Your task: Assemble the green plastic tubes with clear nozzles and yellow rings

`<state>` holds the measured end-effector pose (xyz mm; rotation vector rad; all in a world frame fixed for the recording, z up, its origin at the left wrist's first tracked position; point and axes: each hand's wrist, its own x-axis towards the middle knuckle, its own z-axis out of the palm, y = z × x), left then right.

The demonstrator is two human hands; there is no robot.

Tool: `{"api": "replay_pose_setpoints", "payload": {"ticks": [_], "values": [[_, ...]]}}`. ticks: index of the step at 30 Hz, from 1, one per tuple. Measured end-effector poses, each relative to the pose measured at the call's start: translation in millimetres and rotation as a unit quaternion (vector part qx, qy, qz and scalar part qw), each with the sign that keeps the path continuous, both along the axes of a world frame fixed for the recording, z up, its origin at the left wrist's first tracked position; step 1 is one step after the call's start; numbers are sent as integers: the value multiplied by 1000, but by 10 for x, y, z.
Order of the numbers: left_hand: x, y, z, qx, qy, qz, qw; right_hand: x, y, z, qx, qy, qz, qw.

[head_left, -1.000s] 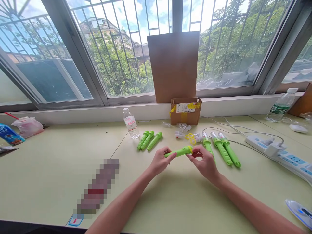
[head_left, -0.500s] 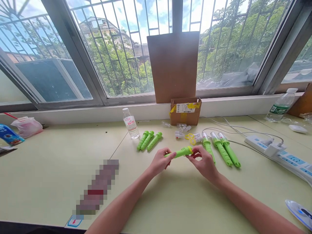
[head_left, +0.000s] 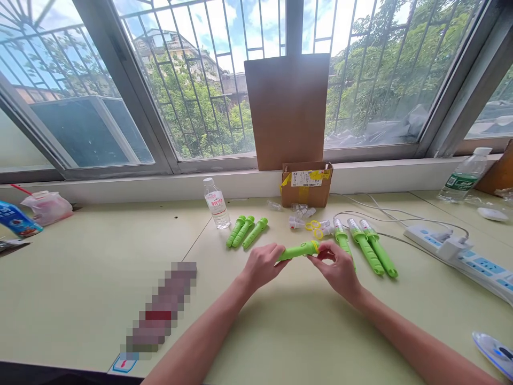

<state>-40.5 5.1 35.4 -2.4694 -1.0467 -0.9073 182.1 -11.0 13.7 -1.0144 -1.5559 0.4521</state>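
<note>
A green flashlight-like handle [head_left: 297, 252] lies sideways between my two hands above the table. My left hand [head_left: 263, 266] is wrapped round its left end. At the right end, a yellow ring [head_left: 315, 246] sits on the handle, and the fingers of my right hand [head_left: 339, 269] pinch there. Just beyond my right hand lie several green handles topped with clear tubes [head_left: 363, 246]. Green handles without tubes [head_left: 255, 233] rest on the table past my left hand. Yellow rings [head_left: 318, 233] and clear plastic pieces [head_left: 297, 222] are scattered behind the held handle.
A small cardboard box [head_left: 306, 191] stands by the window, with a cardboard sheet [head_left: 289, 112] upright behind it. Water bottles stand at the middle [head_left: 217, 206] and far right [head_left: 465, 176]. A power strip [head_left: 473, 262] with cables lies right. A pixelated patch covers the left front.
My left hand has turned over the handle, its back now facing up and its fingers wrapped further round the end. My right hand stays at the yellow ring.
</note>
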Motion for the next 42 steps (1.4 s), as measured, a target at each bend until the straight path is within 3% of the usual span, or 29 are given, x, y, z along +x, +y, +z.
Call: {"api": "replay_pose_setpoints", "payload": {"ticks": [18,29,42], "values": [[4,-6,-26,31,11,-3,999,1,-12,28,13,-7,8,1000],[-5,-18,-51,14,28,8,999,28,27,-3,15,-85,-15,996],[10,-30,-52,-13,13,15,1000,-1,-6,-4,20,-61,-31,997]]}}
